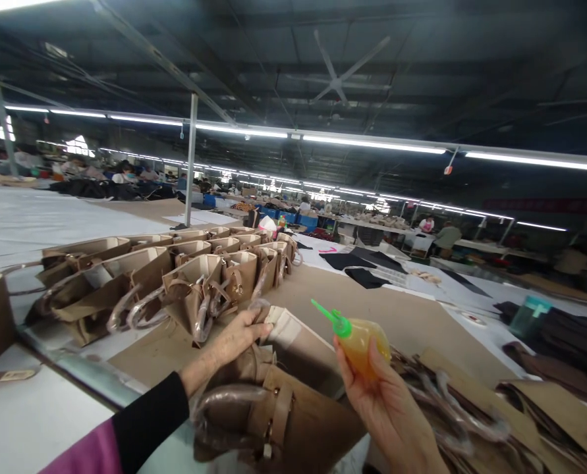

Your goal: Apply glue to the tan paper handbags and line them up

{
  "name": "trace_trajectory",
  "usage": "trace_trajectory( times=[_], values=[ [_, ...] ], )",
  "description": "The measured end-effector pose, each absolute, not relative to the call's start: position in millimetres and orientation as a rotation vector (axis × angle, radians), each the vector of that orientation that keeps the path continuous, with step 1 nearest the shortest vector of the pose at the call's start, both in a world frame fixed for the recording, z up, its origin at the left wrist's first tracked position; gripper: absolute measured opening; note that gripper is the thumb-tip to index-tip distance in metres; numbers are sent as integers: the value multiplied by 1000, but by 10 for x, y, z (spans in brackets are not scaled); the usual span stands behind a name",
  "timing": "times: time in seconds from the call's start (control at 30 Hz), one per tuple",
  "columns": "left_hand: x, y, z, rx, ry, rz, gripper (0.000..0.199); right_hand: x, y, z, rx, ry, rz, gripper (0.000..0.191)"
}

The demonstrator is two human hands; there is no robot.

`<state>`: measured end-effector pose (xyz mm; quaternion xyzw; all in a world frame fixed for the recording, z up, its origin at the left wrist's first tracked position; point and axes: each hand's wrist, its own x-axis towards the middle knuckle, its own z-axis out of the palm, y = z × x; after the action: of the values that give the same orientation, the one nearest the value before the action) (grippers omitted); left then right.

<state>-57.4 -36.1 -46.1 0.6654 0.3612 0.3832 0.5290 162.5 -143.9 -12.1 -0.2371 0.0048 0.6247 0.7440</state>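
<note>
My right hand [382, 401] is wrapped round a soft squeeze bottle [367, 339] of amber liquid with a green cap and a thin green nozzle pointing up to the left. Just below and left of it stands a tan handbag [317, 415], its top open and its handle wrapped in clear plastic. My left hand [241, 336] grips the pale upper edge of this handbag at its far left corner, thumb and fingers pressed together. The nozzle is held above the bag's rim, apart from it.
Rows of similar tan handbags [194, 289] stand on the table at left. More tan bag pieces [471, 395] with wrapped handles lie at right. Black sheets [367, 263], a teal cup [530, 315] and a tape roll [471, 317] are farther off. People work in the background.
</note>
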Motion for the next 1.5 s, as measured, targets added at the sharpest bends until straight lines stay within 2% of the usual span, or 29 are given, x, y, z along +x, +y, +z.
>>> trace_trajectory(
  times=[0.1, 0.27, 0.4, 0.57, 0.77, 0.93, 1.03, 1.33, 1.5],
  values=[
    [-491, -276, -116, 1780, 820, 820, 23, 1718, -1548, -203, -528, -58, 1389, 49],
    [-326, -154, 350, 2097, 828, 477, 8, 1896, -1760, -341, -593, -249, 1373, 33],
    [-166, -143, 512, 2227, 832, 220, 7, 2151, -1887, -379, -745, -448, 1185, 45],
    [51, -193, 449, 2323, 829, -39, 8, 2369, -1989, -420, -965, -685, 828, 63],
    [175, -248, 305, 2388, 832, -299, 7, 2416, -2042, -485, -1178, -974, 528, 56],
    [173, -301, 243, 2329, 877, -295, 5, 2330, -2000, -465, -1207, -1055, 355, 47],
    [175, -318, 220, 2279, 833, -300, 3, 2293, -1985, -470, -1199, -1102, 317, 40],
    [211, -281, 180, 2195, 781, -335, 5, 2341, -1980, -552, -1153, -1110, 365, 42],
    [222, -234, 136, 2179, 759, -405, 4, 2156, -2037, -470, -1085, -1024, 349, 34]
  ],
)
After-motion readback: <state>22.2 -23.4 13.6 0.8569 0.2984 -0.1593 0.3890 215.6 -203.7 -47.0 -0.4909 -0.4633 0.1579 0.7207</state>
